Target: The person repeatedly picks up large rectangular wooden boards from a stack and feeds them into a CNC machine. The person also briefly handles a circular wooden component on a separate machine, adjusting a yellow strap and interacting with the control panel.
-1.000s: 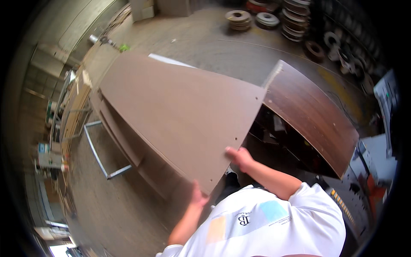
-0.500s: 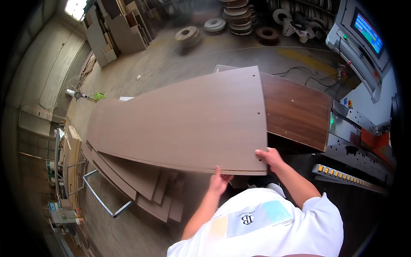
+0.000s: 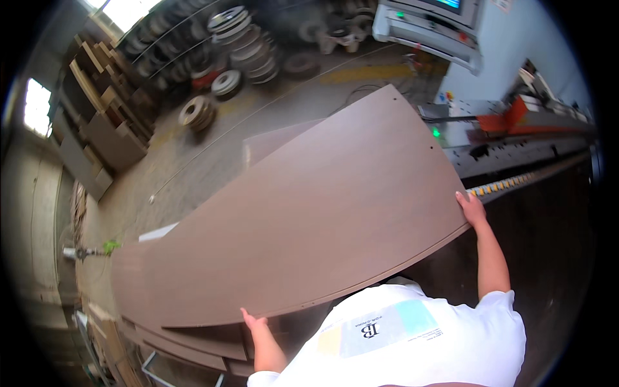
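Note:
A long brown wood panel (image 3: 309, 213) stretches across in front of me, with small holes along its right end. My right hand (image 3: 472, 208) is closed over the panel's near right corner, thumb on top and the other fingers hidden beneath. Farther left, my left hand (image 3: 255, 320) grips the near long edge, its thumb up against the top face and its remaining fingers out of sight under the board. Below the panel's left part lies a stack of similar brown boards (image 3: 187, 342), partly covered by it.
At the right stands a machine with an orange guard (image 3: 509, 119), a control console (image 3: 429, 32) and a yellow-and-grey roller strip (image 3: 503, 187). Edge-banding rolls (image 3: 248, 55) are piled at the back. Boards lean on the far left wall (image 3: 106, 129). A metal frame (image 3: 161, 374) stands lower left.
The panel has shifted right toward the machine and turned, covering the darker board. My left hand has slid far left along its edge; my right hand has moved right with the corner.

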`<state>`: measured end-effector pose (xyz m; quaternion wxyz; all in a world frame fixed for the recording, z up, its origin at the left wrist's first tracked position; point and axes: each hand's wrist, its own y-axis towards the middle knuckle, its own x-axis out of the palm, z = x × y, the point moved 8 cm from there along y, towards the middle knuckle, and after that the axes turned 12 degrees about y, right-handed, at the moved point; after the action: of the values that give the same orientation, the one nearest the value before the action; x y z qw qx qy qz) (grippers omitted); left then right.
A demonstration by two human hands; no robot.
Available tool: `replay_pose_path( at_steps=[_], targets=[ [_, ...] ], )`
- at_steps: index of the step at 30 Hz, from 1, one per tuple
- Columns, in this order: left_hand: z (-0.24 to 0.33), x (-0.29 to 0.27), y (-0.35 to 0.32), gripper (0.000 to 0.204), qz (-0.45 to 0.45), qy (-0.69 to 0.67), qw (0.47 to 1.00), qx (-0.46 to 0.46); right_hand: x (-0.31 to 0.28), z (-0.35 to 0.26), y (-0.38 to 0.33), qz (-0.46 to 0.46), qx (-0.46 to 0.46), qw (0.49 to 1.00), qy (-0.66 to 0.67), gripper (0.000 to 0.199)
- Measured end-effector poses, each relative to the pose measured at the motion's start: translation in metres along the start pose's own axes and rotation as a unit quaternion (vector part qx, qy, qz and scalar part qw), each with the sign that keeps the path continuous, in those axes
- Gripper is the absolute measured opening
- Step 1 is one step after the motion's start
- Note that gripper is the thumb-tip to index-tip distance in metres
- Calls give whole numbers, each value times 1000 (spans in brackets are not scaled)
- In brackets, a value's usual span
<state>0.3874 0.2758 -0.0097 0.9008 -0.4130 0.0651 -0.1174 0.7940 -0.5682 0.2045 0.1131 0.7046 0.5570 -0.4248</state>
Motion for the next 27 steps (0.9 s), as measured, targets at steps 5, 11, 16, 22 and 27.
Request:
replay_pose_path(
  at_steps=[5, 11, 16, 22, 27],
  targets=[
    [-2, -1, -27, 79, 38, 22, 998, -45, -8, 33, -49, 154, 55, 982, -94, 68],
    [-12, -13, -32, 78, 22, -1, 998, -63, 0, 72, -76, 158, 55, 982, -86, 61],
    [-36, -25, -23, 80, 38, 29, 997, -55, -17, 118, -81, 174, 83, 977, -91, 61],
    [-55, -12, -71, 73, -89, 164, 982, 33, -47, 180, -74, 170, 116, 975, -79, 63],
    [-56, 58, -178, 104, -200, 257, 943, 71, -79, 236, -55, 174, 138, 972, -71, 62]
  ],
)
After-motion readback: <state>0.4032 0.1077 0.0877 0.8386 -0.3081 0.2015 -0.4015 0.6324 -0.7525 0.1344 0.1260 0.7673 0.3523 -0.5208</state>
